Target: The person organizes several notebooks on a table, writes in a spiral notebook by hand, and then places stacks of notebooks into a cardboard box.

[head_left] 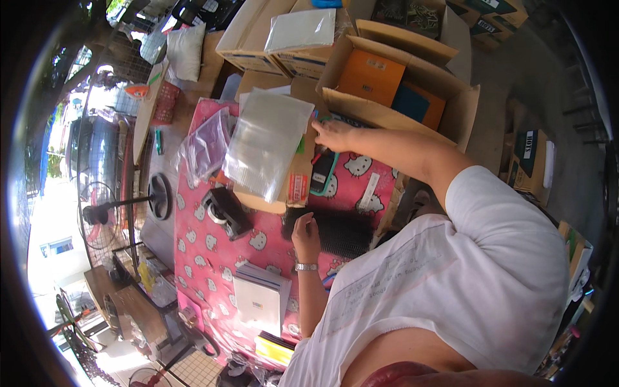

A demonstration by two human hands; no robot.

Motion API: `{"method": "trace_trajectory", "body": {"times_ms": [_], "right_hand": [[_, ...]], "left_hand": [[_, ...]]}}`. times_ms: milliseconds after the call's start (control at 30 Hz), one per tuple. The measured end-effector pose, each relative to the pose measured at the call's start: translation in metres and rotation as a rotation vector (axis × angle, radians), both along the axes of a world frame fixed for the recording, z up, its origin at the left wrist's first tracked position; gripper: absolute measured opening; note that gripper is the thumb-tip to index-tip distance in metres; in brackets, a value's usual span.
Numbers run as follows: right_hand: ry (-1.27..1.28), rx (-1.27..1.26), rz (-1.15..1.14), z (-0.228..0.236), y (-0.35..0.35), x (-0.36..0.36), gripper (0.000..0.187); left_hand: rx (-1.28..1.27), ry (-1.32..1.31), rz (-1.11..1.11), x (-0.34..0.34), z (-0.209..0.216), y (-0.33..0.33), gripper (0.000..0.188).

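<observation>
My right hand (333, 135) reaches across to the edge of a cardboard box, next to clear plastic sheets (269, 142). Its fingers are bent together at the tips; whatever they hold is too small to make out. Just below that hand lies a phone in a teal case (322, 173). My left hand (306, 236), with a metal watch on the wrist, is curled closed beside a black ridged bundle (342, 232). Nothing shows in its fingers. The sheets lie on a flat cardboard piece (258, 199) bearing a red-and-white label (298, 188).
The table wears a pink cartoon-print cover (213, 274). On it are a crumpled clear bag (205, 146), a black tape dispenser (225, 213) and stacked white booklets (260, 298). An open carton (464, 119) holding orange and blue folders stands beyond my right arm. A fan (100, 214) is at left.
</observation>
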State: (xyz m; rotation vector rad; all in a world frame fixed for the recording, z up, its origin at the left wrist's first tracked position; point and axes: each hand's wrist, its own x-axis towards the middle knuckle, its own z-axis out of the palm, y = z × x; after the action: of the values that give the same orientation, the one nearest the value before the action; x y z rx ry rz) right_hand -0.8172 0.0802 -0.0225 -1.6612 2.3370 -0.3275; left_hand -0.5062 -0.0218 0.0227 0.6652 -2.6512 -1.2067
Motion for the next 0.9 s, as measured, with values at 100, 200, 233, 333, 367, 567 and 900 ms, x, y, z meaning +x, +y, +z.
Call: {"method": "trace_trajectory", "body": {"times_ms": [100,200,233,333,367,567,900], "right_hand": [[0.22,-0.097,0.047,0.021,0.009,0.003,0.014],[0.26,-0.088,0.033,0.066,0.048,0.003,0.017],[0.182,-0.256,-0.015,0.071,0.07,-0.005,0.013],[-0.368,-0.342,-0.248,0.1,0.142,-0.03,0.01],[-0.408,-0.43,-0.301,0.095,0.17,-0.043,0.01],[-0.779,-0.703,-0.597,0.095,0.325,-0.107,0.012],[-1.224,-1.075,-1.204,0.085,0.434,-0.122,0.024]], "left_hand": [[-0.026,0.075,-0.013,-0.042,0.013,0.001,0.014],[-0.016,0.099,0.032,-0.073,0.018,0.012,0.014],[-0.027,0.113,0.004,-0.083,0.016,0.017,0.014],[0.05,0.022,0.028,-0.11,0.026,0.039,0.015],[0.074,0.067,0.029,-0.123,0.024,0.047,0.015],[0.312,0.214,0.091,-0.226,0.027,0.082,0.014],[0.067,0.296,0.101,-0.57,0.014,0.028,0.028]]}}
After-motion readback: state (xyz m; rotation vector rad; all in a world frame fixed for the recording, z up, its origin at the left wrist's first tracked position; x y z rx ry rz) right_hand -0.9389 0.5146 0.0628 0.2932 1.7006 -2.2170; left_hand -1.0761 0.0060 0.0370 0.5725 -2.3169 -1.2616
